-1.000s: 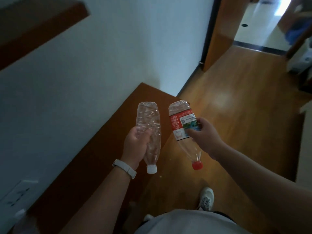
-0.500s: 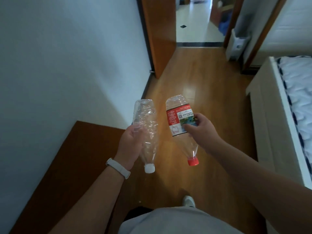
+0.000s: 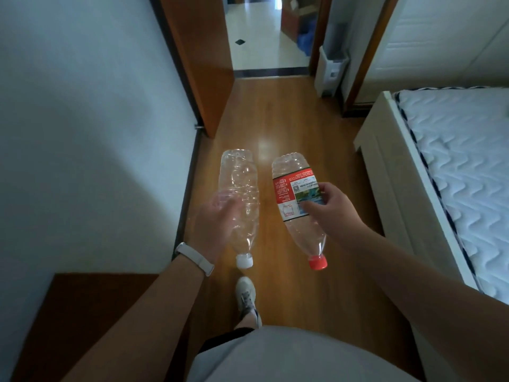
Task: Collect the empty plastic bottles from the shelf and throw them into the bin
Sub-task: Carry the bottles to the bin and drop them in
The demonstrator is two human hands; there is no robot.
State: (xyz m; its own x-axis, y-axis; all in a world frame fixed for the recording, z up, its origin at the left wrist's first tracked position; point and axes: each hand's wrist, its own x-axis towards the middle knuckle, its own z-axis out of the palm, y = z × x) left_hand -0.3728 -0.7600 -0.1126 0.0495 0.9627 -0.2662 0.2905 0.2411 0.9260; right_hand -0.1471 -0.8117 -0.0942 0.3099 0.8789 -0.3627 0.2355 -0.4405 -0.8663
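My left hand grips a clear, crumpled plastic bottle with no label, its white cap pointing down toward me. My right hand holds a second clear bottle with a red and white label, red cap also pointing down. Both bottles are empty and tilted base-forward over the wooden floor. A white bin stands far ahead on the right, beside the doorway.
A white wall runs along my left, with a brown wooden surface low at the left. A bed with a white mattress fills the right. An open wooden door and doorway lie ahead. My shoe is on the floor.
The view has swung right and forward: the brown surface slid back to the lower left, the bed and doorway came into view. Both hands keep hold of their bottles.
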